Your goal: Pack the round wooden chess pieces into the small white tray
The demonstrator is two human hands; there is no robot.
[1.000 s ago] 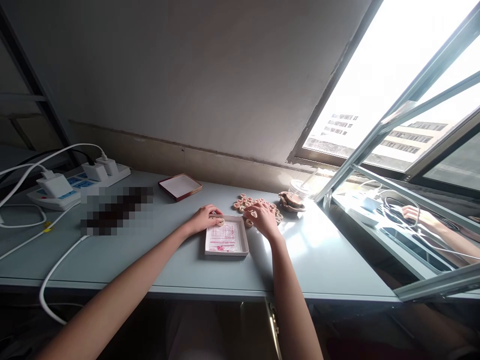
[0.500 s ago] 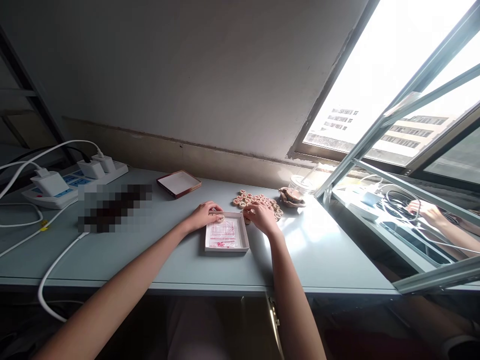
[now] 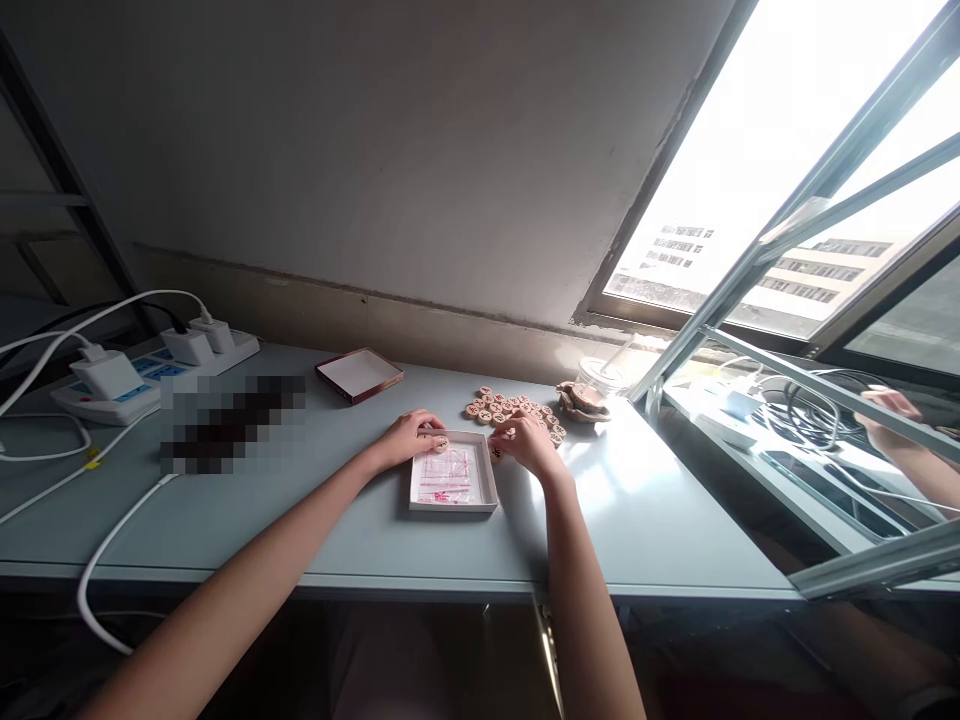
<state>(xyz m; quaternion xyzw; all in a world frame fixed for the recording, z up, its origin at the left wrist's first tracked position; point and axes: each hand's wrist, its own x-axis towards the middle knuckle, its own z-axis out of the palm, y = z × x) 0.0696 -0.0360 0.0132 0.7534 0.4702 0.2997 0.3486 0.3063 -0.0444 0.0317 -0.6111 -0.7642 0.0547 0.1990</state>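
A shallow white box (image 3: 453, 505) with a pink-printed sheet inside lies on the grey table (image 3: 315, 520). My left hand (image 3: 409, 437) rests at the box's far left corner, its fingers curled over a round wooden piece (image 3: 441, 444). My right hand (image 3: 529, 442) is at the box's far right corner, fingers pinched on another wooden disc (image 3: 509, 434). A pile of several round wooden game pieces (image 3: 501, 408) lies just beyond my right hand.
A red-edged box lid (image 3: 359, 373) lies further back. A power strip with chargers (image 3: 142, 365) and white cables (image 3: 105, 545) fill the left side. A plastic cup (image 3: 600, 375) and a brown object (image 3: 581, 402) stand by the open window frame (image 3: 787, 370).
My right hand has drawn back from the pile towards the box with a disc pinched in its fingers. The left hand has stayed at the box corner.
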